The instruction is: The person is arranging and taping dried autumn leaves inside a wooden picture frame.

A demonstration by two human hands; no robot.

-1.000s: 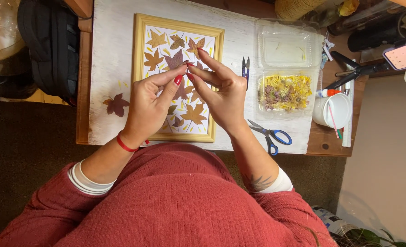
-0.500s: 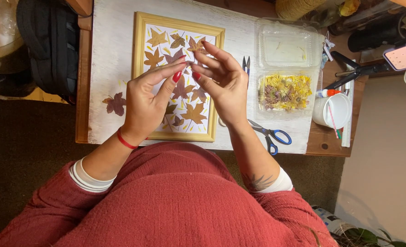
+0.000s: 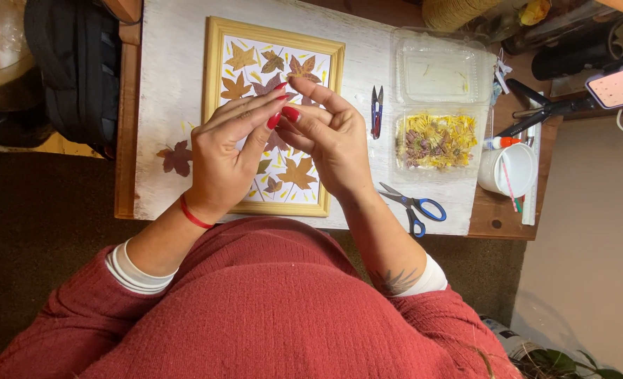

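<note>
Left hand (image 3: 224,161) and right hand (image 3: 332,137) meet fingertip to fingertip, pinched narrow; anything held is too small to tell. Beneath them, the frame's (image 3: 213,84) pressed leaves (image 3: 299,172) look light, brittle: lift by stems.

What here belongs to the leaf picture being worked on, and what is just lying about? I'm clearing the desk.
In use: left hand, right hand, leaf frame, petal tub, loose leaf.
Lying about: scissors, snips, white cup, black bag.

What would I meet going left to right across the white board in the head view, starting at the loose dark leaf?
Loose dark leaf → left hand → right hand → small snips → clear box of dried flowers → white cup.
</note>
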